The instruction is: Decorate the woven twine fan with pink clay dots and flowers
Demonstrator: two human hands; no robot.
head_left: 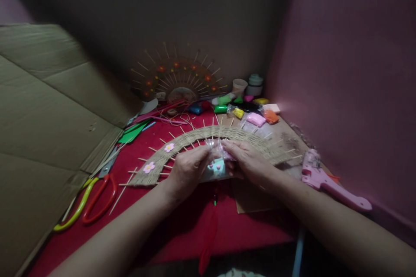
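My left hand [190, 165] and my right hand [244, 161] meet at the middle of the table, fingers pinched on a small clear plastic packet [215, 149] between them. What is inside the packet is hard to make out. Below it lies a pale mint-coloured piece [212, 174] with small pink dots, partly hidden by my fingers. Just behind my hands curves a woven twine arch [191, 135] with thin sticks poking out of both edges. Two pink flowers [149, 167] sit on its left part.
Red-and-yellow scissors [100, 199] lie left, beside a cardboard sheet [48, 108]. A pink glue gun [336, 188] rests at right. Wrapped coloured clay packs [256, 119], a cup [239, 86] and a lidded container [255, 84] stand behind. A finished-looking flowered fan [177, 71] leans on the wall.
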